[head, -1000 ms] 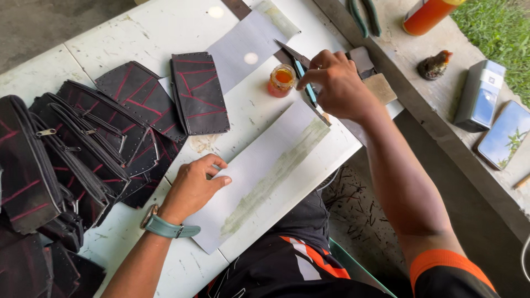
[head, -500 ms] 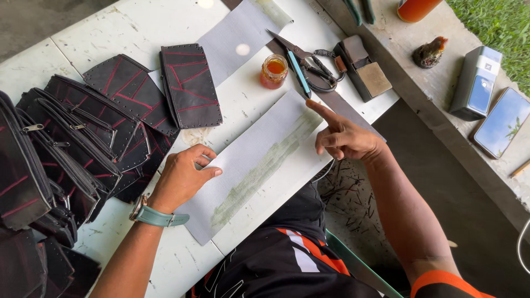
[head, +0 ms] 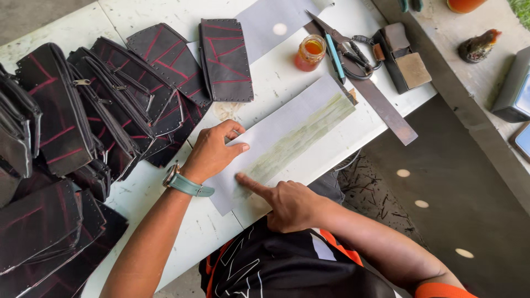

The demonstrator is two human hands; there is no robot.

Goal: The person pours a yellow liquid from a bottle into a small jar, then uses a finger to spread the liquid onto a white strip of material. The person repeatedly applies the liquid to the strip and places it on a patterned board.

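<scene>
A long grey strip of material (head: 287,140) lies slantwise on the white table (head: 165,16), with a greenish glue streak down its middle. My left hand (head: 212,152) presses flat on the strip's near-left part, a teal watch on its wrist. My right hand (head: 287,201) has its index finger stretched out, the tip touching the strip's lower end on the streak; the other fingers are curled. Neither hand holds anything.
A small jar of orange glue (head: 310,52), a teal-handled brush (head: 334,57), scissors (head: 345,47) and a metal ruler (head: 381,107) lie at the strip's far end. Black pouches with red stitching (head: 105,110) are piled on the left. A dark block (head: 406,63) sits at the right edge.
My right hand put the brush down by the jar, then slid its index finger down the strip from the far end to the near end. The left hand stayed pressing.
</scene>
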